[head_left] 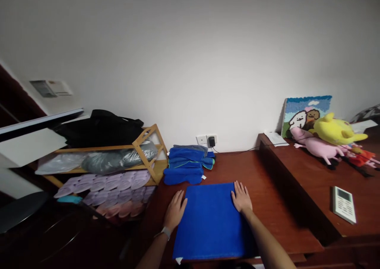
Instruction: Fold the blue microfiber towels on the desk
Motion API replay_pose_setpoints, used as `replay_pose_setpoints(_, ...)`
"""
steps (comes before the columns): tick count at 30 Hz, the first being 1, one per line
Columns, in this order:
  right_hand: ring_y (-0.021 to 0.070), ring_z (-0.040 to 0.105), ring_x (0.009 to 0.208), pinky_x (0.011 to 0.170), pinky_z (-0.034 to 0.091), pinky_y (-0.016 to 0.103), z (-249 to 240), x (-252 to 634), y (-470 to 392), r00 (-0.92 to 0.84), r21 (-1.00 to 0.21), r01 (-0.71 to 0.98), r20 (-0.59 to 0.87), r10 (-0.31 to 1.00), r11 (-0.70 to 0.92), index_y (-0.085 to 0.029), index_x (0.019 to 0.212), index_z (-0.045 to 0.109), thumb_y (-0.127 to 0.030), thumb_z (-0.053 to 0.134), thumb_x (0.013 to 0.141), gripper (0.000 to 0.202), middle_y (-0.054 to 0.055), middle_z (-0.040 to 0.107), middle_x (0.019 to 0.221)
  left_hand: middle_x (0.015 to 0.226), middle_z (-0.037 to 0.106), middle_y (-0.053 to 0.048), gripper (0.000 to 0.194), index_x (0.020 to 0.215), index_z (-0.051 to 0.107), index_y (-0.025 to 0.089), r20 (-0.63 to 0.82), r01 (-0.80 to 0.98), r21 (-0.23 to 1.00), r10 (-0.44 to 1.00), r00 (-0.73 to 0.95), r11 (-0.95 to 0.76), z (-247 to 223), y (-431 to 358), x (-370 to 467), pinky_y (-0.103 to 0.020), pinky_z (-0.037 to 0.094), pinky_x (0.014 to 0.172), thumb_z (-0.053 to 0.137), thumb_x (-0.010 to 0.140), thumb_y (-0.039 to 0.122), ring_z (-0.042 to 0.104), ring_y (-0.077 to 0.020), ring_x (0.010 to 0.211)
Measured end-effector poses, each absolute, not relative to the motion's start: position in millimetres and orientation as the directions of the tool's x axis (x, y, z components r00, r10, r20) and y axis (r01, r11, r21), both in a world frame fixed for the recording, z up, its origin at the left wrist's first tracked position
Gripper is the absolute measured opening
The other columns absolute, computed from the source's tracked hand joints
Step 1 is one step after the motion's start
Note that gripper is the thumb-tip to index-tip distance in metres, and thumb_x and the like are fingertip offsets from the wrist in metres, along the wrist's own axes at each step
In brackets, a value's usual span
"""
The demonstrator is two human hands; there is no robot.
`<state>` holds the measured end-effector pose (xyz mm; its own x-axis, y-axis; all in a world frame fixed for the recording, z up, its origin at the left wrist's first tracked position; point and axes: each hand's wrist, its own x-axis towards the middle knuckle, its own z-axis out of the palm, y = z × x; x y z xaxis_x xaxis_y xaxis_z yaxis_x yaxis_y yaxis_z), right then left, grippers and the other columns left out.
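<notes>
Left hand (175,210) laid flat at the left edge of a blue cloth (214,221), fingers extended, thumb side against the border; a pale band (166,232) round that wrist. Right hand (242,198) at the far right corner, palm down, thumb on the cloth, fingers stretched forward along its edge. Neither grip is closed: nothing pinched, nothing lifted. Hands set on opposite sides, probably so that light pressure keeps the fabric square and smooth. Cloth lies flat on the brown worktop (237,168), near edge close to the front, presumably for easy reach; a white tag (179,260) pokes out at the near left corner. Number of layers: cannot tell. Just beyond, a pile of folded blue cloths (186,164) sits near the wall, likely to leave the front free for spreading. Black plug (211,141) in the wall socket behind, thin cable trailing right. To the right, a higher surface bears a white remote (343,204), a pink plush toy (316,144), a yellow one (337,130), and a picture (307,112) leaning on the wall, seemingly for support. To the left, a wooden rack (150,154) holds lilac slippers (118,182) in rows, with a black bag (102,128) on top.
</notes>
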<state>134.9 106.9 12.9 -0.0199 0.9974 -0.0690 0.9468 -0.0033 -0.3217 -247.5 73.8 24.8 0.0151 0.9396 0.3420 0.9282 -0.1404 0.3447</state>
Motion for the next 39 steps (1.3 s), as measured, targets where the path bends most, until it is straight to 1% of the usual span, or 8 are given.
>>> replay_pose_setpoints(5,0.0185,0.005,0.158,0.128,0.001,0.038,13.8,134.5,105.6,-0.016,-0.327,0.945,-0.07,0.997,-0.008,-0.014,0.164,0.013,-0.05,0.011,0.103,0.071,0.001,0.014,0.171,0.163,0.043,-0.008,0.061,0.157,0.039,0.022,0.309,0.878,0.251,0.893,0.326,-0.407,37.7,93.3,-109.4,-0.046,0.03,0.126,0.028,0.105,0.052,0.035,-0.0224,0.152)
replay_pose_setpoints(9,0.0206,0.008,0.158,0.128,0.003,0.04,7.6,136.1,107.0,-0.053,-0.333,0.942,-0.043,0.998,0.036,-0.015,0.163,0.021,-0.044,0.015,0.102,0.067,0.002,0.018,0.17,0.165,0.037,-0.01,0.067,0.161,0.03,0.019,0.213,0.839,0.281,0.882,0.42,-0.467,11.2,106.5,-19.2,-0.047,0.029,0.127,0.018,0.105,0.054,0.031,-0.0238,0.154)
replay_pose_setpoints(13,0.0214,0.011,0.158,0.128,0.006,0.042,-0.6,137.6,110.5,-0.079,-0.367,0.927,0.0,0.997,0.074,-0.02,0.161,0.028,-0.041,0.023,0.101,0.065,0.001,0.022,0.169,0.166,0.033,-0.013,0.07,0.164,0.02,0.018,0.141,0.833,0.321,0.893,0.428,-0.45,-12.3,121.2,3.1,-0.051,0.027,0.127,0.012,0.104,0.055,0.028,-0.0253,0.155)
replay_pose_setpoints(19,0.0201,0.011,0.158,0.128,0.004,0.041,2.7,135.9,110.7,-0.03,-0.394,0.919,-0.012,0.999,0.022,-0.015,0.163,0.02,-0.047,0.019,0.101,0.069,0.002,0.02,0.169,0.17,0.023,-0.01,0.075,0.164,0.014,0.018,0.107,0.839,0.261,0.878,0.466,-0.477,-9.8,124.9,-54.9,-0.049,0.02,0.129,0.021,0.103,0.061,0.018,-0.0242,0.158)
replay_pose_setpoints(24,0.02,0.011,0.158,0.129,0.004,0.041,1.0,134.8,111.2,-0.014,-0.397,0.918,-0.019,1.0,0.006,-0.014,0.163,0.018,-0.049,0.017,0.102,0.07,0.001,0.018,0.17,0.169,0.026,-0.009,0.074,0.164,0.017,0.021,0.136,0.902,0.213,0.926,0.353,-0.375,-5.6,127.7,-154.1,-0.049,0.022,0.128,0.028,0.103,0.061,0.024,-0.025,0.156)
replay_pose_setpoints(29,0.0204,0.012,0.158,0.129,0.005,0.042,-5.0,135.5,111.1,-0.01,-0.393,0.92,0.004,1.0,0.01,-0.016,0.163,0.021,-0.05,0.018,0.102,0.07,0.001,0.021,0.169,0.167,0.03,-0.011,0.077,0.162,0.027,0.018,0.143,0.942,0.213,0.962,0.232,-0.259,-2.2,128.8,-238.1,-0.047,0.025,0.127,0.034,0.1,0.063,0.028,-0.0258,0.155)
replay_pose_setpoints(35,0.0206,0.015,0.157,0.129,0.009,0.043,0.5,134.6,109.7,-0.005,-0.375,0.927,0.003,1.0,0.006,-0.015,0.162,0.024,-0.05,0.021,0.101,0.07,0.002,0.024,0.169,0.163,0.039,-0.012,0.073,0.157,0.038,0.016,0.189,0.954,0.282,0.981,0.049,-0.102,-6.7,80.6,-280.9,-0.049,0.031,0.125,0.035,0.1,0.062,0.034,-0.0268,0.152)
replay_pose_setpoints(39,0.0228,0.028,0.154,0.128,0.015,0.042,11.1,134.9,101.2,0.011,-0.392,0.92,0.054,0.998,0.011,-0.011,0.155,0.042,-0.041,0.022,0.1,0.066,0.007,0.038,0.163,0.153,0.056,-0.009,0.058,0.144,0.058,0.021,0.271,0.94,0.34,0.961,-0.056,-0.042,-23.4,14.2,-283.2,-0.049,0.039,0.122,0.037,0.1,0.053,0.047,-0.0268,0.145)
